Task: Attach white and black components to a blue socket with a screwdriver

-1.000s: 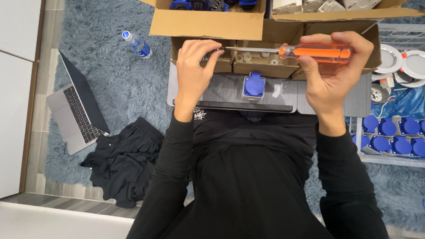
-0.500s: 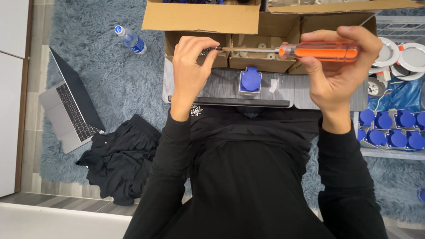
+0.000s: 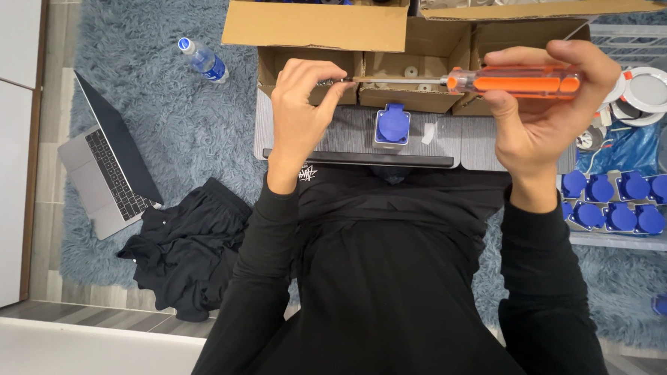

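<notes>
- The right hand (image 3: 547, 107) is wrapped around the orange handle of a screwdriver (image 3: 514, 83), fingers curled over the top and thumb beneath, a full closed hold
- The left hand (image 3: 301, 103) pinches its fingertips narrowly at the tip of the metal shaft; whether a small screw sits between them cannot be told
- The screwdriver lies level, its long axis running across the view, handle to the person's right and tip pointing left
- It is held up above a grey tray (image 3: 335, 139) with a blue socket (image 3: 391, 125) on it, just before open cardboard boxes (image 3: 318, 25)
- A laptop (image 3: 102, 174) and water bottle (image 3: 203, 59) lie on the blue rug, well apart
</notes>
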